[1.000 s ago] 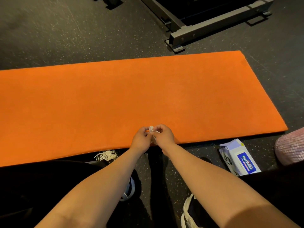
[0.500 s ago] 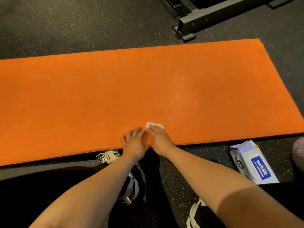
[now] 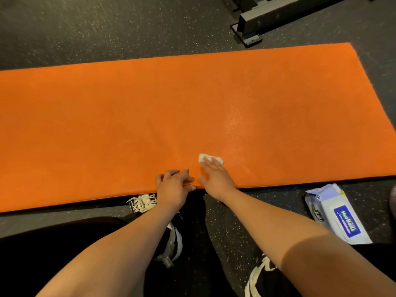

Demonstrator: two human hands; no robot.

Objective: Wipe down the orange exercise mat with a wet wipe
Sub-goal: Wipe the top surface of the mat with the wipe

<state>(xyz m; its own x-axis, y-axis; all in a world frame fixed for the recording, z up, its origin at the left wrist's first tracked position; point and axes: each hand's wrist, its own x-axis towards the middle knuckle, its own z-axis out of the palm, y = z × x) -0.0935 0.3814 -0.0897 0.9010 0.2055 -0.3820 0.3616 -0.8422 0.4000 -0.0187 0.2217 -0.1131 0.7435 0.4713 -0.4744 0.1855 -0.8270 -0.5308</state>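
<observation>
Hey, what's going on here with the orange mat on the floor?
A person leans over the near edge of the orange exercise mat, which lies flat on the dark speckled floor. Their right hand presses a small white wet wipe against the mat with straight fingers, close to that edge. The left hand rests on the mat's edge beside it, holding nothing. A pack of wipes lies on the floor to the right, off the mat.

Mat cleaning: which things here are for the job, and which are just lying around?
For the job: mat; wipe under the right hand; left hand resting on the mat's near edge; wipe pack.
Just lying about: metal frame beyond the mat; pink thing at the right edge.
</observation>
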